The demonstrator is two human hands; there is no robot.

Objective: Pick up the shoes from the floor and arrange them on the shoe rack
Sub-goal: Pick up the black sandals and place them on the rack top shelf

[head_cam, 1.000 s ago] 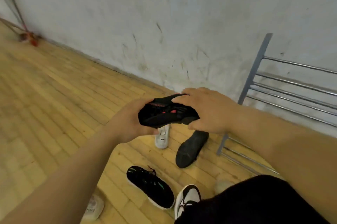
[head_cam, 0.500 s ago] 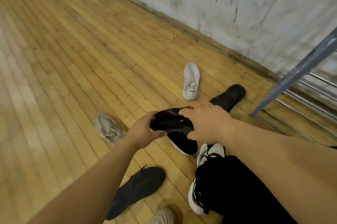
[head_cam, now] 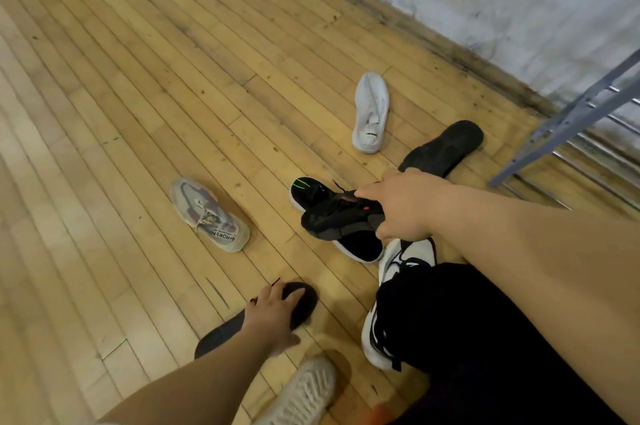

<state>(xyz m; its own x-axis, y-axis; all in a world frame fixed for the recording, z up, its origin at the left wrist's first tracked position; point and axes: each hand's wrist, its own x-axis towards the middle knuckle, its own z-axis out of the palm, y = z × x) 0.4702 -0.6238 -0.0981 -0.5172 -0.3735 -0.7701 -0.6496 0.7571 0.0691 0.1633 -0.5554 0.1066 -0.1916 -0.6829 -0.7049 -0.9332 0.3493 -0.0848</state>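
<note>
Six loose shoes lie on the wooden floor (head_cam: pixel 121 113), and one more is up in a hand. Going from left to right: a grey shoe (head_cam: pixel 209 215) on its own at the left, a dark shoe (head_cam: pixel 256 319) near the bottom, a pale shoe (head_cam: pixel 304 390) at the very bottom edge, a black shoe with green marks (head_cam: pixel 332 217) in the middle, a white shoe (head_cam: pixel 371 113) farther off, and a black shoe turned sole up (head_cam: pixel 441 147) close to the metal shoe rack (head_cam: pixel 568 120) at the far right. No shoe on the rack can be seen.

The left hand (head_cam: pixel 273 317) reaches down, fingers spread and curled over the dark shoe, touching it; I cannot tell if it grips tight. The right hand (head_cam: pixel 401 206) is closed around a black shoe with red marks (head_cam: pixel 341 217), held above the floor over the green-marked one. The person wears two white and black sneakers (head_cam: pixel 407 256).

Half a second ago both hands held the red-marked shoe. Now the left hand has let go and dropped to the dark shoe.
</note>
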